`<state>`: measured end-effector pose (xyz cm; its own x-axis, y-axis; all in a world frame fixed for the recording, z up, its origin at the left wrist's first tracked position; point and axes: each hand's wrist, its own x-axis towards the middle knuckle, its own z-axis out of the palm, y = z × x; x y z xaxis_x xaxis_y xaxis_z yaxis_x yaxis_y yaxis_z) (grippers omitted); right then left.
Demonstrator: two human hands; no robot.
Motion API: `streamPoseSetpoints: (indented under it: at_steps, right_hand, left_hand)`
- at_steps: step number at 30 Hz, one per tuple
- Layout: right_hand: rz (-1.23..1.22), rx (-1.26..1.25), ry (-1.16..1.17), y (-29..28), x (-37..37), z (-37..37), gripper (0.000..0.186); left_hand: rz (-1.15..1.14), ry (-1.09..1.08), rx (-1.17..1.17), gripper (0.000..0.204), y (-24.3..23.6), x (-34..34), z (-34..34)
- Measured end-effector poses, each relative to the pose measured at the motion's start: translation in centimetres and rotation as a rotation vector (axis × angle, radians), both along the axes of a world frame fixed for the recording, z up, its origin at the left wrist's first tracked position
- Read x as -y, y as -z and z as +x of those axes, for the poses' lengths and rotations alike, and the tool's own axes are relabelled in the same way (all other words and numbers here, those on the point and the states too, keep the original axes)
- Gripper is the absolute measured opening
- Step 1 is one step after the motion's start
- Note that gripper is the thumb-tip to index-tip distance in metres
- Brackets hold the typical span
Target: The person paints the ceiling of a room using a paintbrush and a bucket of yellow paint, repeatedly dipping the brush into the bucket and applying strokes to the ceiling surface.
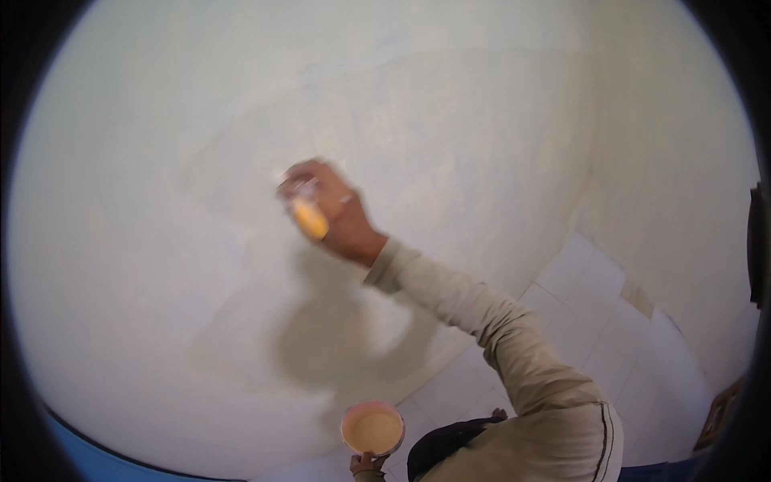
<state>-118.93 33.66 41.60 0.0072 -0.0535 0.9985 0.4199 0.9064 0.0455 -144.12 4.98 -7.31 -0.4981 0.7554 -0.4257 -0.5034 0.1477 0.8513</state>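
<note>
My right hand [341,213] is raised against the pale wall [450,145], closed around a paintbrush with a yellow handle [310,218]. Motion blurs this hand, and its fingers hide the brush head. At the bottom, my left hand [367,463] grips the near rim of a round paint tub [345,431]. Smooth cream-coloured paint [375,432] lies inside the tub. A broad area of the wall around my right hand looks slightly darker, with a curved upper edge.
A second wall [666,161] meets this one in a corner on the right. White floor tiles [586,321] lie below. Something blue [120,458] curves along the lower left. A dark object [755,245] juts in at the right edge, above a brown-framed item [719,414].
</note>
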Motion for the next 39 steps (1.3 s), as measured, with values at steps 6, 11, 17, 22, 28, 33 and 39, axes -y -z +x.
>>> streamPoseSetpoints:
  at_steps: [6, 11, 17, 22, 28, 33, 39]
  right_hand:
    - [-0.341, -0.139, -0.508, 1.8, -4.5, 2.5, 0.011]
    - [-0.374, -0.387, -0.160, 2.6, -11.2, 22.3, 0.016]
    - [-0.053, -0.322, 0.388, 3.1, -12.9, 23.1, 0.016]
    - [-0.035, -0.168, 0.228, 6.3, -11.0, 1.5, 0.021]
    - [-0.176, -0.141, -0.539, 11.3, -9.0, -3.7, 0.021]
    - [-0.757, -0.210, -0.689, 24.9, -11.2, 6.9, 0.015]
    - [-1.627, -0.933, -0.449, 53.2, -14.7, 25.0, 0.025]
  left_hand:
    - [-0.039, -0.032, 0.076, 0.028, 3.7, 0.0, 0.5]
    - [-0.050, -0.012, 0.041, 0.029, 5.8, -1.1, 0.4]
    - [-0.101, 0.072, -0.002, 0.023, 7.3, -3.1, 2.7]
    - [-0.016, -0.022, 0.154, 0.019, 8.9, -5.7, 3.7]
    - [-0.004, -0.007, 0.088, 0.029, 12.6, -11.2, 8.7]
    - [-0.019, 0.037, 0.100, 0.024, 14.9, -17.6, 13.0]
    - [-0.067, 0.159, 0.120, 0.021, 17.1, -25.2, 18.6]
